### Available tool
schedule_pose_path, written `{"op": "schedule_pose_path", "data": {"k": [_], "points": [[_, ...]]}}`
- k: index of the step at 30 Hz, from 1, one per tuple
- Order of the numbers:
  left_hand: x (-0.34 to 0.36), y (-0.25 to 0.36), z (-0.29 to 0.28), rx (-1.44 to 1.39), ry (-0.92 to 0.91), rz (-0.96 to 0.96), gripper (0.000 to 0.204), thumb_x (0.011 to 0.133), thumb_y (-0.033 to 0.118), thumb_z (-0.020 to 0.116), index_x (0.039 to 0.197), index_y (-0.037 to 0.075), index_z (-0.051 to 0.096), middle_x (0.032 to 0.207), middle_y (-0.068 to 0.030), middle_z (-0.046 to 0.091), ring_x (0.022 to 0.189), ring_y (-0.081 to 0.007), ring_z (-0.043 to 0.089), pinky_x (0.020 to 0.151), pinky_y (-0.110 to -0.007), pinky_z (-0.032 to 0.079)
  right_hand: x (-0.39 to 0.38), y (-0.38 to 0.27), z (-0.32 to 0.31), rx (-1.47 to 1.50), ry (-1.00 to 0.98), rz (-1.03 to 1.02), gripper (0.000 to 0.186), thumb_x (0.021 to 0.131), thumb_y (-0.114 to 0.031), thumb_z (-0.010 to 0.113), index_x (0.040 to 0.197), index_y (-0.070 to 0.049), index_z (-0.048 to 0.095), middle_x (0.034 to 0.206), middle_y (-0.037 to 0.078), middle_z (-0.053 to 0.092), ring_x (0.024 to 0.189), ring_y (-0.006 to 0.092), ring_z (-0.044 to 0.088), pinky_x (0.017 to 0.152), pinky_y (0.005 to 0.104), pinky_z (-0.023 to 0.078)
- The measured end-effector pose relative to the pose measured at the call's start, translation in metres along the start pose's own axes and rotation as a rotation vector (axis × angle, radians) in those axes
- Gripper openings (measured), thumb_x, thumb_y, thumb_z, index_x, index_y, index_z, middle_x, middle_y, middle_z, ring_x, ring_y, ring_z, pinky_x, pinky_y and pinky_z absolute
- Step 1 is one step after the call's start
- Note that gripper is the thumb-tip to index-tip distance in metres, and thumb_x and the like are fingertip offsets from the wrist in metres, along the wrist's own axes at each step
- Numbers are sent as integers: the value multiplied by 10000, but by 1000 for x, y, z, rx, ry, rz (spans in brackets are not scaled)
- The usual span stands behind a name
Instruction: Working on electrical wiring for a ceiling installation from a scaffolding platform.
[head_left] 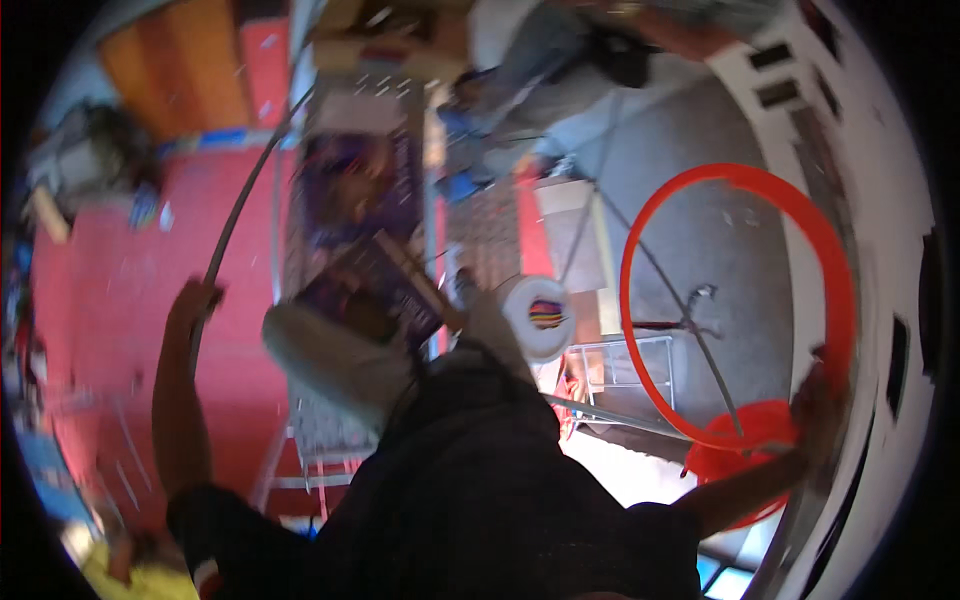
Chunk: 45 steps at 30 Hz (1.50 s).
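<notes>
The dark shirt [470, 490] of the person is filling the near middle, and pale trousers [335, 355] are showing beyond its hem.

On the right, the right hand [818, 405] is grasping the lower right part of a red-orange hoop [838, 260]; blur is hiding the single fingers. The hoop is standing out to the person's right, its open face turning toward the camera and its longer axis running roughly up and down, leaning a little. Its smooth, plastic-looking band is looking broad and flat along the right — and much thinner along the left. Just beside that hand, partly behind the forearm, a round red bucket [722, 465] is sitting under the hoop's lower edge.

On the left, the left hand [192, 300] is clenching around a slim, dark rod [243, 190]. The rod's long axis is pointing away from the person and slanting rightward, bowing gently, with a short piece showing below the fist.

Farther on, a white round tub [525, 340] is bearing a striped, many-coloured patch, and two purple printed boxes [362, 185] are lying left of it, the nearer one tilting. A red surface [220, 240] is spreading beyond the rod. Farthest — at the top — an open brown cardboard box [395, 45] is standing near another person in grey clothing [560, 65].
</notes>
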<state>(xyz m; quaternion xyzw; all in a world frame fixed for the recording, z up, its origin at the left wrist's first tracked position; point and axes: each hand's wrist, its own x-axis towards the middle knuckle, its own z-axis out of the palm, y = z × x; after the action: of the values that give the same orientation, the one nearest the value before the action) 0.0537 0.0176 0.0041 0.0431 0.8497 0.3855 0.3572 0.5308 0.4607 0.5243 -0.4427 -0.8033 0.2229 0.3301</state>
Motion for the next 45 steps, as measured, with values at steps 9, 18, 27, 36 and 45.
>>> {"op": "schedule_pose_path", "data": {"k": [9, 18, 27, 36, 45], "points": [[-86, 50, -22, 165, 225, -243, 241, 665, 249, 609, 667, 9, 596, 526, -88, 547, 458, -193, 536, 439, -309, 421, 54, -16, 186, 415, -613, -195, 306, 831, -202, 534, 1056, 1, 488, 515, -56, 386, 386, 11, 313, 353, 157, 256], [-117, 87, 4, 675, 451, -406, 346, 671, 264, 598, 921, 29, 558, 937, -151, 589, 888, -297, 581, 735, -391, 477, 79, -56, 395, 1331, -1025, 179, 213, 863, -215, 492, 1001, -54, 463, 588, -27, 344, 428, 54, 308, 401, 200, 264], [-101, 86, -2, 558, 432, -492, 385, 748, 343, 557, 940, 9, 549, 953, -191, 582, 897, -332, 569, 758, -432, 454, 39, 26, 569, 1766, -1156, 791, 201, 863, -237, 490, 952, -57, 482, 585, -14, 381, 458, 82, 339, 449, 222, 321], [-96, 85, -5, 628, 382, -526, 370, 793, 355, 509, 913, 9, 563, 905, -188, 592, 874, -342, 572, 742, -445, 452, 13, 58, 652, 1948, -917, 1086, 216, 868, -234, 468, 895, -21, 495, 582, 4, 378, 500, 108, 359, 521, 237, 340], [-93, 85, -5, 721, 376, -513, 326, 811, 319, 491, 851, 10, 587, 843, -190, 599, 812, -346, 583, 717, -440, 459, 26, 59, 717, 1995, -804, 1049, 223, 889, -275, 416, 853, -68, 491, 601, -9, 407, 533, 120, 394, 569, 278, 376]]}}
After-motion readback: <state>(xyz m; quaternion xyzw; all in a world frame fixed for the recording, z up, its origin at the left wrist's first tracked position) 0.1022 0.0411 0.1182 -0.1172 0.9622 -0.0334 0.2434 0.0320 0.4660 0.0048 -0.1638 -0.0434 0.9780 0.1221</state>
